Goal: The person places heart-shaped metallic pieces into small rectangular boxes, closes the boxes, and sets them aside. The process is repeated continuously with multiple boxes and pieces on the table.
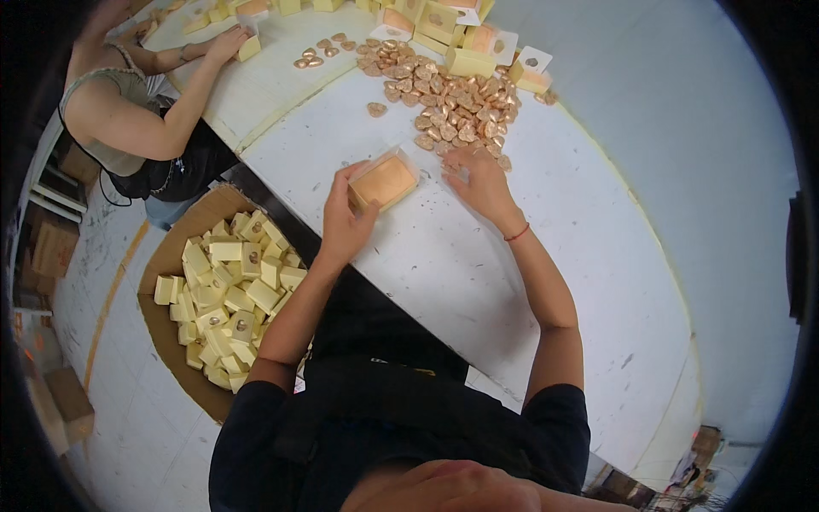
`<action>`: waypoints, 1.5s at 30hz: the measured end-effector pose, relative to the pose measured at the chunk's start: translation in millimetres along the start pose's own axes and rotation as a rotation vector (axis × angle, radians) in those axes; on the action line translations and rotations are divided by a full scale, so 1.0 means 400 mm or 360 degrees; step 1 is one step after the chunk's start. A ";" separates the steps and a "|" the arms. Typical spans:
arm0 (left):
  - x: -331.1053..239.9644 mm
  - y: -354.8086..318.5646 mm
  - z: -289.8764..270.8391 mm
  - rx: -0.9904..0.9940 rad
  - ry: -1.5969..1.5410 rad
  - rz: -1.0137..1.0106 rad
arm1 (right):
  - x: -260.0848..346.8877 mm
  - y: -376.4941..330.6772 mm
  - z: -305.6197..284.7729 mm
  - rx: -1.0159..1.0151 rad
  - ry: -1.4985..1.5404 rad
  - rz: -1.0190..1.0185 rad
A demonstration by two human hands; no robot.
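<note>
My left hand [348, 218] grips a small pale yellow box [383, 182] with an orange inside facing up and a clear flap at its far edge. Fingers lie along its left side, with the thumb at the near edge. To its right, my right hand [482, 189] reaches to the near edge of a pile of copper-gold foil-wrapped pieces [465, 107], many of them heart-shaped. Its thumb and fingers are apart at the closest pieces; nothing shows between them. A red string bracelet is on that wrist.
A big cardboard carton [162, 341] full of pale yellow boxes [230, 290] stands left of the white table [478, 290]. More boxes [469, 61] stack behind the foil pile. At the far left, a co-worker's hand [229, 43] touches a yellow box.
</note>
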State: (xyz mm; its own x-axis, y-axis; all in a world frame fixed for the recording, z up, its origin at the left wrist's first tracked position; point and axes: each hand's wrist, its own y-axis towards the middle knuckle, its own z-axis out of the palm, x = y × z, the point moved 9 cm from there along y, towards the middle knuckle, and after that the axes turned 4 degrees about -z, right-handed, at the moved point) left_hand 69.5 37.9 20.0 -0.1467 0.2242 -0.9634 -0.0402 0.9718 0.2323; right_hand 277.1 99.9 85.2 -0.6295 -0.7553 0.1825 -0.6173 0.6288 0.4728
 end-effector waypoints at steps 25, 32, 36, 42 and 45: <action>-0.046 -0.034 -0.015 -0.0218 0.0643 0.0251 | 0.245 0.026 0.065 -0.0351 0.0289 0.0075; -0.038 -0.032 -0.011 -0.0201 0.0712 0.0257 | 0.247 0.039 0.095 -0.0332 0.0208 0.0023; -0.028 -0.028 -0.009 -0.0185 0.0725 0.0137 | 0.263 0.041 0.084 -0.0310 0.0169 0.0106; -0.016 -0.024 -0.013 -0.0082 0.0698 0.0036 | 0.043 0.019 -0.041 -0.0404 0.0019 0.0235; -0.012 -0.017 0.002 -0.0027 0.0590 -0.0001 | -0.087 -0.007 0.003 -0.0085 -0.0146 0.0316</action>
State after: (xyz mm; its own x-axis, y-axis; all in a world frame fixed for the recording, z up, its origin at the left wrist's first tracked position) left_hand 71.2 30.1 23.1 -0.4946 0.1789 -0.8505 -0.0562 0.9700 0.2367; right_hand 300.2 124.8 76.6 -0.7781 -0.5960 0.1984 -0.4526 0.7510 0.4808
